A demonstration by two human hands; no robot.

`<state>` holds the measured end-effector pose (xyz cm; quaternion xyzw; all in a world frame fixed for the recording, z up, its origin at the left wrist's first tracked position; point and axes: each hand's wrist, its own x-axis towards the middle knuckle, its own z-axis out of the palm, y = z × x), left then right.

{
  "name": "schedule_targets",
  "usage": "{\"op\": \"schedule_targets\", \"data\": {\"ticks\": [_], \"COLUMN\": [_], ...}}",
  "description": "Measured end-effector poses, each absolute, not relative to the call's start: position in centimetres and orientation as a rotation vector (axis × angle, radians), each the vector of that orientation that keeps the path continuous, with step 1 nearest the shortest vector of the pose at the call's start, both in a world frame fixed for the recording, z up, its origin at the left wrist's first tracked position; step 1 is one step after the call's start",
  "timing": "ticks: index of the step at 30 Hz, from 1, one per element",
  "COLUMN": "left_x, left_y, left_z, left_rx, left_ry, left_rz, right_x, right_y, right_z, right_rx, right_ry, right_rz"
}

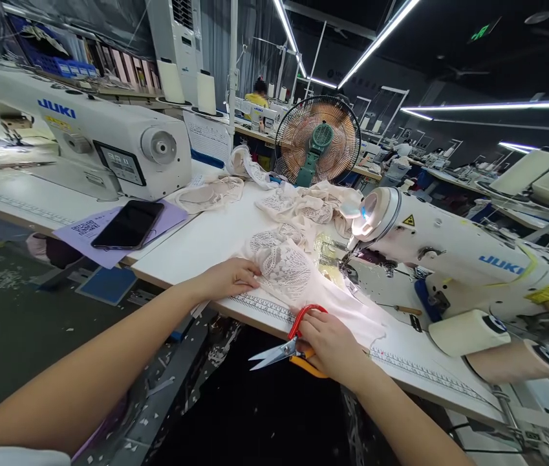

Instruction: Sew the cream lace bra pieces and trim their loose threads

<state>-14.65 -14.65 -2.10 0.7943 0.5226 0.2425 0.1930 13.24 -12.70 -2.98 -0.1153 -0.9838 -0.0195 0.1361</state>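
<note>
My left hand (233, 278) has its fingers curled over the near left edge of a pale pink bra (286, 268) with white lace cups. The bra lies at the front of the white sewing table (201, 243), its smooth fabric spreading right under the machine's lamp. In my right hand (325, 340) is a pair of scissors (274, 355) with red and orange handles. Their blades point left, slightly apart, in front of the table edge. My right fingers are also close to the bra's lower edge; whether they touch it I cannot tell.
A JUKI sewing machine (458, 255) stands at right, its needle area beside the bra, with thread cones (468, 333) before it. Another machine (123, 139) is at left, near a phone (129, 224) on purple paper. More lace pieces (303, 202) and a fan (320, 139) are behind.
</note>
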Motion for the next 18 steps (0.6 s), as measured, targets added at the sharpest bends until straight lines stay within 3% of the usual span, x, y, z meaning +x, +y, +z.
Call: {"op": "schedule_targets", "data": {"ticks": [9, 12, 14, 18], "left_x": [-12.9, -11.3, -9.9, -6.6], "left_y": [-22.6, -25.9, -27.2, -28.0], "left_z": [-2.2, -5.4, -7.9, -11.5], "left_rx": [1.914, 1.002, 0.631, 0.542], "left_ry": [1.546, 1.497, 1.466, 1.455], "left_rz": [1.074, 1.520, 1.421, 1.306], "right_x": [12.7, 12.2, 11.8, 11.5], "right_y": [-13.1, -13.4, -13.8, -14.6], "right_z": [-3.2, -3.4, -3.6, -4.7], "right_rx": [-0.557, -0.613, -0.619, -0.604], "right_ry": [-2.745, -2.698, -2.661, -2.580], "right_rz": [-0.231, -0.282, -0.294, -0.284]}}
